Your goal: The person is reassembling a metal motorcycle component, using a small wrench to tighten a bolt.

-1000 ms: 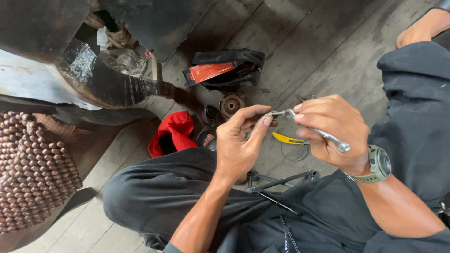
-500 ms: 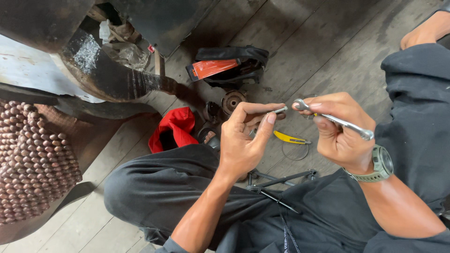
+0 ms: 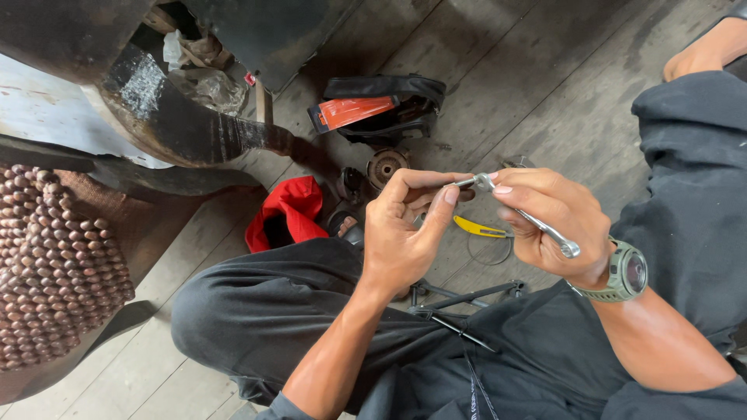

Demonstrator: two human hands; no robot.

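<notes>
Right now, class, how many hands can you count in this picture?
2. The left hand pinches the tip of a small metal wrench; the right hand, wearing a green watch, grips its handle. No others show.

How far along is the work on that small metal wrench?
Done: tools are laid out on the wooden floor, with the black tool pouch open. In hand: the right hand grips the metal wrench while the left hand pinches a small piece at its head. Left: whether that piece is seated cannot be told; the round metal part and yellow-handled tool lie untouched.
</notes>
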